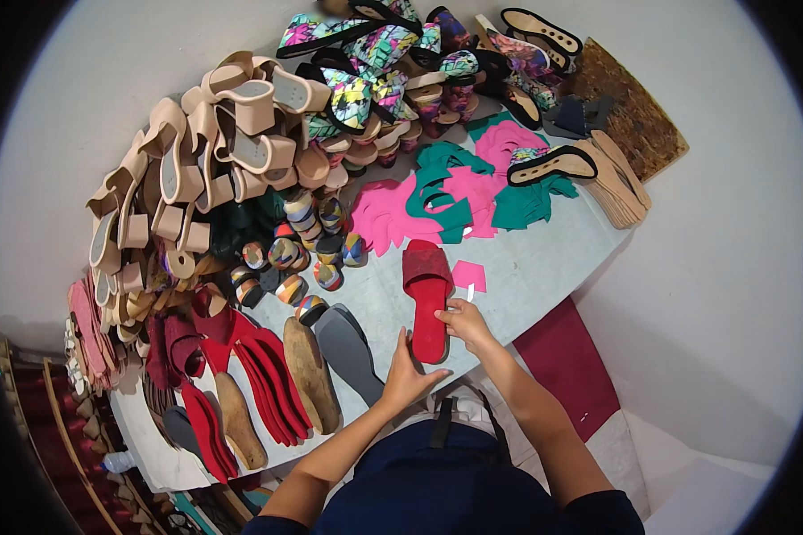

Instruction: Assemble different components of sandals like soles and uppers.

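A red slide sandal [429,330] with a darker red strap [426,268] lies over the near part of the table, its toe end pointing away from me. My right hand [464,323] grips its right edge, with the thumb on top of the insole; the fingers beneath are partly hidden. Beside the heel end, my left hand [410,374] is spread, thumb apart from the fingers. Whether it touches the sandal I cannot tell. A small white strip [471,292] shows just above my right hand, near a pink cut piece [469,276].
On the pale table [526,285], pink and green cut pieces [455,192] form a loose pile. Beige heeled sandals [183,169] are heaped at the left, patterned ones [375,89] at the back. Wooden shoe forms [312,374], red soles [272,383] and grey soles [352,352] lie front left.
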Motion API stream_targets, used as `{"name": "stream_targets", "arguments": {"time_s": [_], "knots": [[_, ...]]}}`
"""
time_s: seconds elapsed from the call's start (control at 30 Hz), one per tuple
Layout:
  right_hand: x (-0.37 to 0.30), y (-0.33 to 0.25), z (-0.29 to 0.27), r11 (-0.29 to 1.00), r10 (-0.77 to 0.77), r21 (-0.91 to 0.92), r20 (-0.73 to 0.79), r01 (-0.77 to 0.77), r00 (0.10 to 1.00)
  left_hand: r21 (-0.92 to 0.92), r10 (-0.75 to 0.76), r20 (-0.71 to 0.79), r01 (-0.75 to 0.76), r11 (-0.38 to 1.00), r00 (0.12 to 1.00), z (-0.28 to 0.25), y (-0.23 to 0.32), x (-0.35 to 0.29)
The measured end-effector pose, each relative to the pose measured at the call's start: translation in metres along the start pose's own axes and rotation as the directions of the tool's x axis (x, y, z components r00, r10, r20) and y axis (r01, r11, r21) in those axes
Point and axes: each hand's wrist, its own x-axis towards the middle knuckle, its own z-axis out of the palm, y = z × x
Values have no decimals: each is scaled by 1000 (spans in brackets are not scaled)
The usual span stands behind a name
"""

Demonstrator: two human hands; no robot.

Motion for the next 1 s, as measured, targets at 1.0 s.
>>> {"name": "stream_targets", "arguments": {"time_s": [1.0], "knots": [[-8, -7, 6, 993, -35, -114, -23, 32, 999, -80, -24, 81, 30, 996, 996, -11, -11, 16]]}}
